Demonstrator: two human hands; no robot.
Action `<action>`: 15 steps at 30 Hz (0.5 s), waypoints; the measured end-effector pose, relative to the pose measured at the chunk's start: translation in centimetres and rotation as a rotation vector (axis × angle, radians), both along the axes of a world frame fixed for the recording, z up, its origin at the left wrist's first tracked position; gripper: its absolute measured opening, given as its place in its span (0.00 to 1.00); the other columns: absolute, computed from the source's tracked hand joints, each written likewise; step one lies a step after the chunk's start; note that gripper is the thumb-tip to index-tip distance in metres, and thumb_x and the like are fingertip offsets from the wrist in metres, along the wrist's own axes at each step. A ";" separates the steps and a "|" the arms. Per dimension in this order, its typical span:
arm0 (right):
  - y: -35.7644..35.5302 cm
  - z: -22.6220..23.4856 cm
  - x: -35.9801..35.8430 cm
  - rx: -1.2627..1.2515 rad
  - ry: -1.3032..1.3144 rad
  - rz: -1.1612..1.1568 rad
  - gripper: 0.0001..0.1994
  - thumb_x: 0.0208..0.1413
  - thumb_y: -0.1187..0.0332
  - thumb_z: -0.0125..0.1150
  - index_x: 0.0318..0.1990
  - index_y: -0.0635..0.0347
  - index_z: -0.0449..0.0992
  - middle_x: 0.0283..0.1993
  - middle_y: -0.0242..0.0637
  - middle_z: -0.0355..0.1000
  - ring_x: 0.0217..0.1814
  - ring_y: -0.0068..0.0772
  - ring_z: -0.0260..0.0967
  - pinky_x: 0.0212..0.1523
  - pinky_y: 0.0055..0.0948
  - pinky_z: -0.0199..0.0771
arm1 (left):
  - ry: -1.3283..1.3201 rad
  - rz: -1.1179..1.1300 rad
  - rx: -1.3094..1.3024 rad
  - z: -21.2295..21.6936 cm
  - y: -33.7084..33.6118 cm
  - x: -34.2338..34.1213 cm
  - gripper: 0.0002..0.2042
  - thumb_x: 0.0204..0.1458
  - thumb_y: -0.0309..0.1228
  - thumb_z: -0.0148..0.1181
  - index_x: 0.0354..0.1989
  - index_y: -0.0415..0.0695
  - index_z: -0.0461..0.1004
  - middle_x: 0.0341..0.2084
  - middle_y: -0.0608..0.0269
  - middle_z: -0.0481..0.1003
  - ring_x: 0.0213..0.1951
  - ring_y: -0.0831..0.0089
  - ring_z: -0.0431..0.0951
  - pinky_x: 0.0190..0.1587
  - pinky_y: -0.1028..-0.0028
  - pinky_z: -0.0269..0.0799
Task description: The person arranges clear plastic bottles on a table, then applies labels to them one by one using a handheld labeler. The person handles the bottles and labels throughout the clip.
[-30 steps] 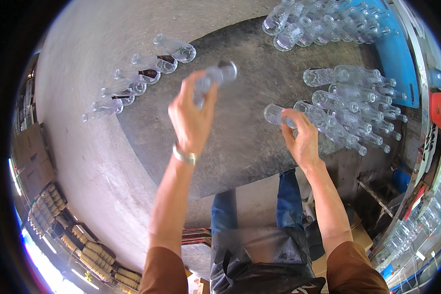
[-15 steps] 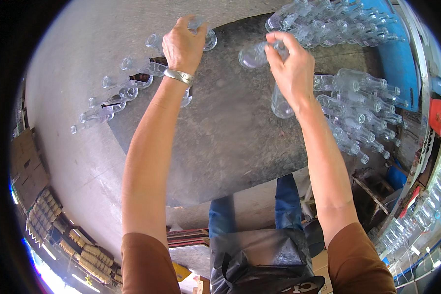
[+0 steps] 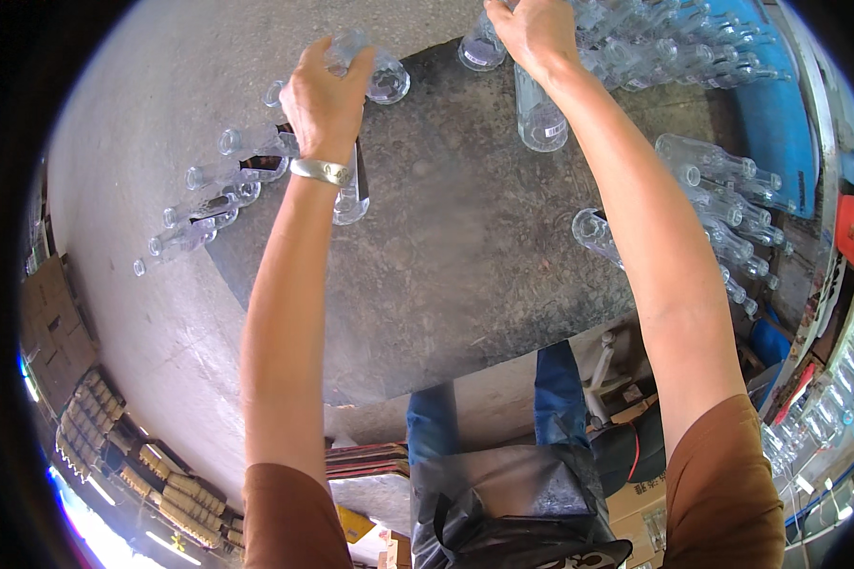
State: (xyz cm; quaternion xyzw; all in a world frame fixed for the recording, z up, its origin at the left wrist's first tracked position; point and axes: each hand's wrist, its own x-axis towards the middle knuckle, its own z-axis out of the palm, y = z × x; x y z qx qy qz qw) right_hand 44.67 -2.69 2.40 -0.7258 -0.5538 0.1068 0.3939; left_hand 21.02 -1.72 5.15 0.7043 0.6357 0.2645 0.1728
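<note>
My left hand (image 3: 324,106) is at the far left of the dark board, thumb and fingers curved around a clear glass bottle (image 3: 347,47). Beside it is another glass bottle (image 3: 389,82), and a third bottle (image 3: 351,201) shows partly behind my wrist. My right hand (image 3: 538,36) reaches the upper edge, where some fingers are cut off. It appears closed on clear glass bottles: one bottle (image 3: 482,47) angles out from the fingertips, another (image 3: 542,123) extends below the palm. Their necks are hidden behind the hand. A bottle (image 3: 595,230) shows partly behind my right forearm.
Several bottles with dark label strips line the dark board's (image 3: 427,266) left edge, including one bottle (image 3: 220,174). Clear bottles crowd the far right beside a blue panel (image 3: 778,114); a further cluster (image 3: 721,190) is right of my forearm. A red container (image 3: 851,228) is at far right.
My right hand has moved away from me toward the upper edge, and its bottles have shifted with it. My left hand has moved slightly left, still around a bottle.
</note>
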 end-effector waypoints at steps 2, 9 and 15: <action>0.3 -0.4 0.3 0.025 -0.015 0.025 0.09 0.52 0.72 0.65 0.41 0.59 0.77 0.36 0.46 0.79 0.40 0.50 0.79 0.42 0.41 0.78 | -0.067 0.021 0.010 1.3 -1.0 0.3 0.26 0.49 0.45 0.70 0.53 0.40 0.78 0.28 0.51 0.83 0.30 0.61 0.84 0.37 0.66 0.77; 1.1 -0.5 0.8 -0.046 0.018 0.057 0.13 0.51 0.70 0.67 0.44 0.59 0.78 0.38 0.49 0.79 0.43 0.52 0.78 0.45 0.43 0.77 | -0.459 -0.056 -0.055 4.1 -2.5 5.7 0.20 0.56 0.39 0.67 0.51 0.37 0.77 0.29 0.63 0.80 0.27 0.79 0.79 0.34 0.77 0.74; -0.8 2.1 0.2 0.305 -0.110 -0.014 0.20 0.51 0.67 0.71 0.50 0.65 0.76 0.38 0.52 0.78 0.44 0.57 0.76 0.49 0.48 0.75 | -0.689 -0.125 0.007 -1.0 1.2 8.5 0.14 0.60 0.36 0.63 0.44 0.35 0.77 0.22 0.66 0.75 0.23 0.82 0.73 0.27 0.79 0.68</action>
